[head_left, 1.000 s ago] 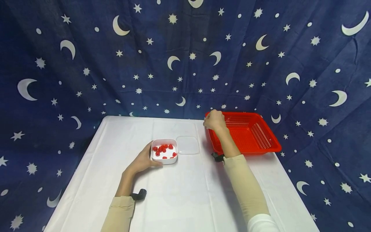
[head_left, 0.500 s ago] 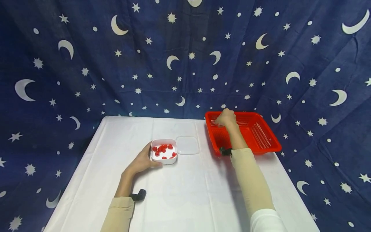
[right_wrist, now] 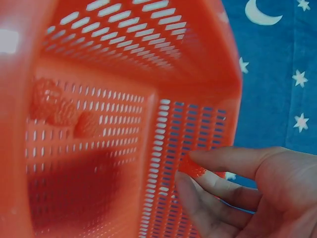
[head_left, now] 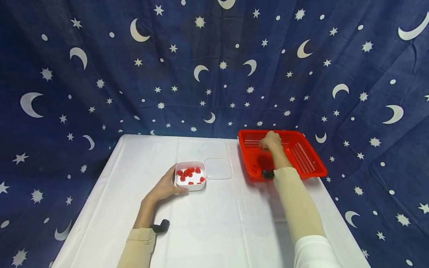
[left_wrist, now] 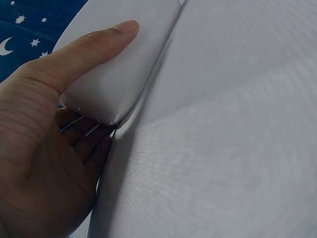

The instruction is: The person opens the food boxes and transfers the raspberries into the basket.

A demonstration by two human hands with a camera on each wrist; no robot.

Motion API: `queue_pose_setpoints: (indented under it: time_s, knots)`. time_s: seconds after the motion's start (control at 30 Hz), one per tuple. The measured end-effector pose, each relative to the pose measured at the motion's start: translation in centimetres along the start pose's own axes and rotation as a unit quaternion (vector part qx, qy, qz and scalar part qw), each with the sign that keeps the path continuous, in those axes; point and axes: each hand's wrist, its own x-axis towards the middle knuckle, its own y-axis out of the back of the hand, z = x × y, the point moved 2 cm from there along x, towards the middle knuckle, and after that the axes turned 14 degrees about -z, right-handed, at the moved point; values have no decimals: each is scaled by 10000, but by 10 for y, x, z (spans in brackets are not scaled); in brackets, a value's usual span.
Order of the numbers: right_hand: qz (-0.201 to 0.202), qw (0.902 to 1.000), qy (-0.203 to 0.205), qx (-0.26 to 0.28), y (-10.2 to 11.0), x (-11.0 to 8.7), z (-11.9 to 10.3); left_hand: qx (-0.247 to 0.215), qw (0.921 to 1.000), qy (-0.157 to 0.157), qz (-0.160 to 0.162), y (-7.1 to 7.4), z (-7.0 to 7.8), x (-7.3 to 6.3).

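Observation:
A square white container (head_left: 196, 187) with several raspberries (head_left: 186, 172) stands on the table. My left hand (head_left: 165, 186) grips it from its left side, with the thumb along the near wall in the left wrist view (left_wrist: 101, 47). Over the inside of a red plastic basket (head_left: 315, 160) is my right hand (head_left: 271, 141). In the right wrist view, its thumb and fingers pinch a raspberry (right_wrist: 193, 167). More raspberries (right_wrist: 62, 110) lie on the basket's slotted floor, apart from the hand.
A clear, flat lid (head_left: 218, 169) lies between the container and the basket on the white tablecloth (head_left: 207, 227). Behind the table hangs a dark blue curtain (head_left: 181, 41) with moons and stars. The basket sits at the table's far right corner.
My right hand has moved from the basket's left rim rightward and slightly down to inside the basket. The left hand and the container have stayed in place.

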Motion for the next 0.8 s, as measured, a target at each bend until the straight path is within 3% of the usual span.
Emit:
queue_pose_setpoints:
  time_s: [0.17, 0.4, 0.53, 0.8]
  knots:
    - [-195, 9992, -104, -329, -1, 6, 8, 9, 10000, -85, -19, 1, 0, 0]
    - [-588, 9972, -447, 104, -5, 15, 18, 298, 9990, 337, 52, 0, 1, 1]
    - [-782, 9957, -460, 208, -3, 21, 20, 333, 9986, 414, 85, 1, 2, 1]
    - [-1405, 9870, -444, -646, -3, 31, 23, 384, 9978, 531, 81, 0, 2, 0]
